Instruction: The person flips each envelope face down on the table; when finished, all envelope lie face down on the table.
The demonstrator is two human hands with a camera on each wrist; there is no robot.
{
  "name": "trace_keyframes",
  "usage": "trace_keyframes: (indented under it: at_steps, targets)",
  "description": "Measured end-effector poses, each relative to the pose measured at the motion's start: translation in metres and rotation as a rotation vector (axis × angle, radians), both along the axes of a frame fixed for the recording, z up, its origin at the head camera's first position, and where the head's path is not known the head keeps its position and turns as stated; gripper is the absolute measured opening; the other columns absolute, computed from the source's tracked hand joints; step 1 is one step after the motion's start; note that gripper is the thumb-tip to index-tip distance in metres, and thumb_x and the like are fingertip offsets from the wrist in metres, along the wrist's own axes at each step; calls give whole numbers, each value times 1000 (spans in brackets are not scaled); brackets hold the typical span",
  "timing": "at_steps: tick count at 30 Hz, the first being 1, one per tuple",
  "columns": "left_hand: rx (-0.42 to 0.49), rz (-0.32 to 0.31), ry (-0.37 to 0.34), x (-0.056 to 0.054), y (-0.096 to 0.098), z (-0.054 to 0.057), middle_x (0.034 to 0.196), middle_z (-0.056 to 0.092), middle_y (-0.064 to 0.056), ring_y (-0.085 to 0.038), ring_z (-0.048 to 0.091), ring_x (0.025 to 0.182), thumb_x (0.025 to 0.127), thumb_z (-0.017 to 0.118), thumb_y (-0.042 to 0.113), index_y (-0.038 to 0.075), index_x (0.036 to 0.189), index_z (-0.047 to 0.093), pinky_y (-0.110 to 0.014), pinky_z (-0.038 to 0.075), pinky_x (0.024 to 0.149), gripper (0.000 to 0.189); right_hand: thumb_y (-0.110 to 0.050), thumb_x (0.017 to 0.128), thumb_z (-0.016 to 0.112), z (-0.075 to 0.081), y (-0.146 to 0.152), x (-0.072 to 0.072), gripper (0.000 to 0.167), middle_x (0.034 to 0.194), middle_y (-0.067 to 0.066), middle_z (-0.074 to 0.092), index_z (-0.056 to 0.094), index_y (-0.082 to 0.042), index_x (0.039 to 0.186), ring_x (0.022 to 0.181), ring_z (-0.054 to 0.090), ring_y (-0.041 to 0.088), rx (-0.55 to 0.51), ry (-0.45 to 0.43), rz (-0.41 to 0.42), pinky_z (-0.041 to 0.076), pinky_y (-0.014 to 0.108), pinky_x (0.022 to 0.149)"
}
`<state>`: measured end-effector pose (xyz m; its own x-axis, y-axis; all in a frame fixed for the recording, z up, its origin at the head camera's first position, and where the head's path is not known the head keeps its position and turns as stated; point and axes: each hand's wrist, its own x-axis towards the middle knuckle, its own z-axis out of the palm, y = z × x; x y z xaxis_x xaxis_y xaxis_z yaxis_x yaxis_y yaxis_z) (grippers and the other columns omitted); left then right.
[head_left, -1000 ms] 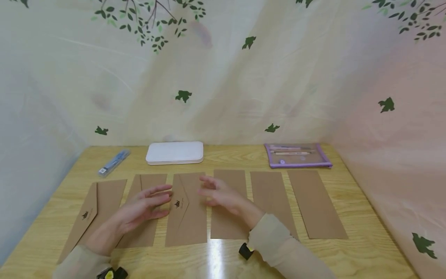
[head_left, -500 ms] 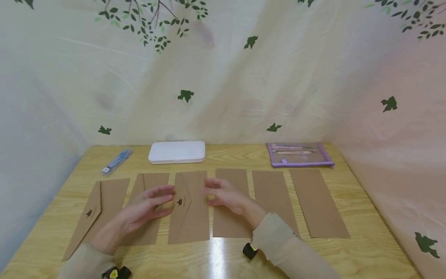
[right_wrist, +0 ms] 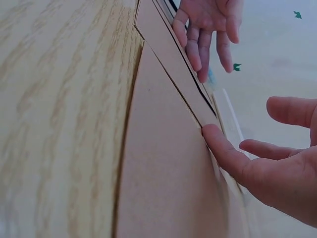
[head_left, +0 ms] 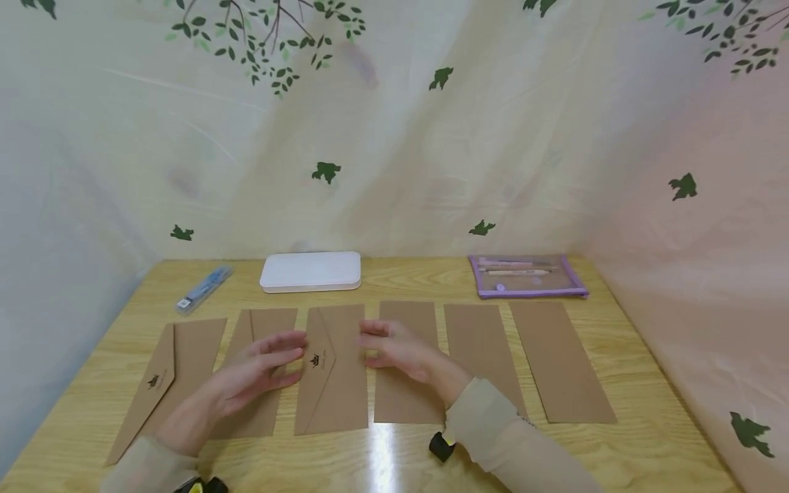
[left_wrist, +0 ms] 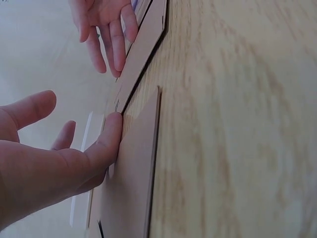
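Brown paper envelopes lie in a row on the table. One, with a pointed flap and a small black crown print (head_left: 315, 360), is the middle envelope (head_left: 335, 407) between my two hands. My left hand (head_left: 249, 373) is at its left edge, fingers spread and loosely bent, over the neighbouring envelope (head_left: 271, 322). At its right edge is my right hand (head_left: 407, 352), fingers relaxed, above a plain envelope (head_left: 403, 404). Neither hand grips anything. In the left wrist view, a left fingertip (left_wrist: 115, 121) is right at an envelope edge; the right wrist view shows a right fingertip (right_wrist: 210, 131) likewise.
Leftmost lies another crown-printed envelope (head_left: 200, 342); plain envelopes (head_left: 477, 356) continue rightward. Behind the row are a slim blue clear packet (head_left: 203, 289), a white flat case (head_left: 310, 271) and a purple-edged clear pouch (head_left: 527, 277) with pens. A patterned curtain (head_left: 394, 137) encloses the table.
My right hand has drawn slightly right, from over the middle envelope to its right edge. My left hand stays nearly in place. The envelopes keep their places; the head view shifts slightly.
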<state>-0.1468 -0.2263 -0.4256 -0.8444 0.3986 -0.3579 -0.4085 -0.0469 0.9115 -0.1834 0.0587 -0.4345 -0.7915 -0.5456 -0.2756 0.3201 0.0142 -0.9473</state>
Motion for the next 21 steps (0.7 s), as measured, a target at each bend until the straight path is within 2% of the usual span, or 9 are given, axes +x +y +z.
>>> trace_keyframes:
  at_steps: [7,15,21]
  targets:
    - [1,2,-21,-2,-1,-1,162,18,-24,-35,27,144,104,58,14,-7,155,21,-44,45,108,67,-7,103,55,0,0,0,58,158,29,30,30,15,150,143,35,42,-3,-3,-1,50,46,103]
    - [10,2,-31,-4,-3,0,157,27,-21,-19,49,127,104,58,17,-5,156,22,-42,49,104,66,-9,104,55,0,1,-1,60,159,28,27,28,14,152,144,33,42,-11,-8,15,49,47,105]
    - [5,7,-42,-5,-3,3,151,36,-17,-19,50,125,104,58,16,-5,155,24,-42,50,103,65,-9,104,55,3,1,1,61,160,28,26,26,14,152,145,31,42,-20,-19,14,47,48,107]
